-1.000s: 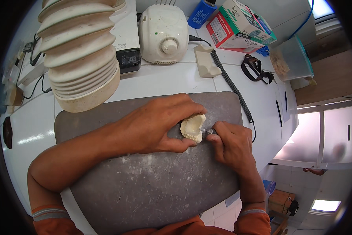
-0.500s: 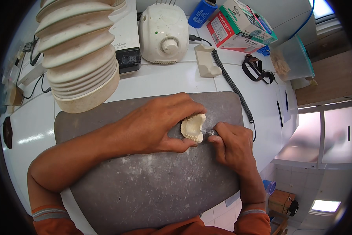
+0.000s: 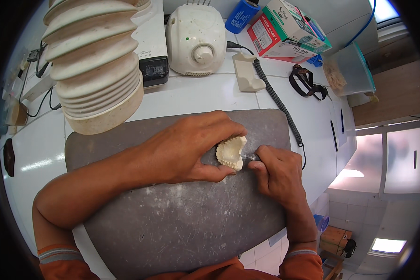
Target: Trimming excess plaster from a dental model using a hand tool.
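Between the thumb and fingers of my left hand is a cream plaster dental model, an arch with a row of teeth along its left side. My right hand grips a rotary handpiece, most of it hidden in the fist. Its thin metal tip points left and meets the model's open right side, close to the inner edge. Both hands are over a worn grey board dusted with white powder.
A ribbed suction hose hangs at the upper left. Behind the board stand a white control unit, a handpiece rest and a coiled cord. Stacked boxes, a black strap and a clear tub are at the far right.
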A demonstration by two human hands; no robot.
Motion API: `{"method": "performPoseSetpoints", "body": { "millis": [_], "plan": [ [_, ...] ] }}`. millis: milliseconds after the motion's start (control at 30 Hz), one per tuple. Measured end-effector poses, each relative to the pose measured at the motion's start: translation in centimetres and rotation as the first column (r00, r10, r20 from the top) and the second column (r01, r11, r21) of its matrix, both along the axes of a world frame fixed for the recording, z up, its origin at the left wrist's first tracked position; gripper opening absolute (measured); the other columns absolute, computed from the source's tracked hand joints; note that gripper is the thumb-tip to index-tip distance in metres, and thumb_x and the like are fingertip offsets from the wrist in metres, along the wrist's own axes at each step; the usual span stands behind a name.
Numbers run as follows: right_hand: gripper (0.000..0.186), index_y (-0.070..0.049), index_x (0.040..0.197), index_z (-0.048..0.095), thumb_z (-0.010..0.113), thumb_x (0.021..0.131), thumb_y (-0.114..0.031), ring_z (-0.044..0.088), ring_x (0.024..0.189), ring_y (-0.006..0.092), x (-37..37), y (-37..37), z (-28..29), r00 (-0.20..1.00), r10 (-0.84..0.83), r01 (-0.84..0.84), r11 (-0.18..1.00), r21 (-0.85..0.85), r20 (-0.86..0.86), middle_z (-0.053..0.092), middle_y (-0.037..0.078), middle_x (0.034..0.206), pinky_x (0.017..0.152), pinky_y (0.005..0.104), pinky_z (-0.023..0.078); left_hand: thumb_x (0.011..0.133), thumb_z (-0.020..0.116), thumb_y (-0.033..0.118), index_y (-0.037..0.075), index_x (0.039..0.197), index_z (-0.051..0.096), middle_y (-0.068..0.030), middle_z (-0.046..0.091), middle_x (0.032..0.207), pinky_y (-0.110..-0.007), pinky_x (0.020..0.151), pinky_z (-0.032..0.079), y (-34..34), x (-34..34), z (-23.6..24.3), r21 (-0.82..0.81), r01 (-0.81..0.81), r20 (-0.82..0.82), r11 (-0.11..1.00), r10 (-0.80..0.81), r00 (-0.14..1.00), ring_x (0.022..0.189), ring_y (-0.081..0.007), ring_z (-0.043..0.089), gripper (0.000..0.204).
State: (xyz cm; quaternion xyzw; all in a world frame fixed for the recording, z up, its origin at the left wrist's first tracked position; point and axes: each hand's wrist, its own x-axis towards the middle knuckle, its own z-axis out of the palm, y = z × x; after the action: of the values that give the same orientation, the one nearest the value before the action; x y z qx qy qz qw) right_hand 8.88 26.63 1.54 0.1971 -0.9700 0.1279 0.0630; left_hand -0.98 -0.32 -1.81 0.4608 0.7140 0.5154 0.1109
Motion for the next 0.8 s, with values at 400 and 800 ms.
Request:
{"method": "performPoseSetpoints", "body": {
  "millis": [400, 800],
  "plan": [
    [0.042, -0.009, 0.089, 0.060, 0.071, 0.111, -0.044, 0.066, 0.060, 0.0305, 0.06, -0.36, 0.12, 1.000, -0.027, 0.027, 0.999, -0.021, -0.011, 0.060, 0.008, 0.071, 0.055, 0.0435, 0.047, 0.083, 0.099, 0.021, 0.002, 0.144, 0.069, -0.0163, 0.073, 0.133, -0.043, 0.104, 0.061, 0.12, 0.02, -0.29, 0.033, -0.001, -0.019, 0.999, 0.002, 1.000, 0.121, -0.0340, 0.075, 0.070],
    [0.043, -0.009, 0.090, 0.061, 0.071, 0.111, -0.044, 0.066, 0.060, 0.0305, 0.05, -0.24, 0.05, 1.000, -0.006, 0.006, 1.000, 0.003, -0.009, 0.061, 0.007, 0.071, 0.055, 0.0440, 0.048, 0.081, 0.099, 0.018, 0.002, 0.141, 0.070, -0.0156, 0.074, 0.131, -0.044, 0.103, 0.061, 0.18, 0.14, -0.26, 0.049, -0.011, -0.014, 0.999, 0.012, 1.000, 0.120, -0.0342, 0.075, 0.069]
  ]
}}
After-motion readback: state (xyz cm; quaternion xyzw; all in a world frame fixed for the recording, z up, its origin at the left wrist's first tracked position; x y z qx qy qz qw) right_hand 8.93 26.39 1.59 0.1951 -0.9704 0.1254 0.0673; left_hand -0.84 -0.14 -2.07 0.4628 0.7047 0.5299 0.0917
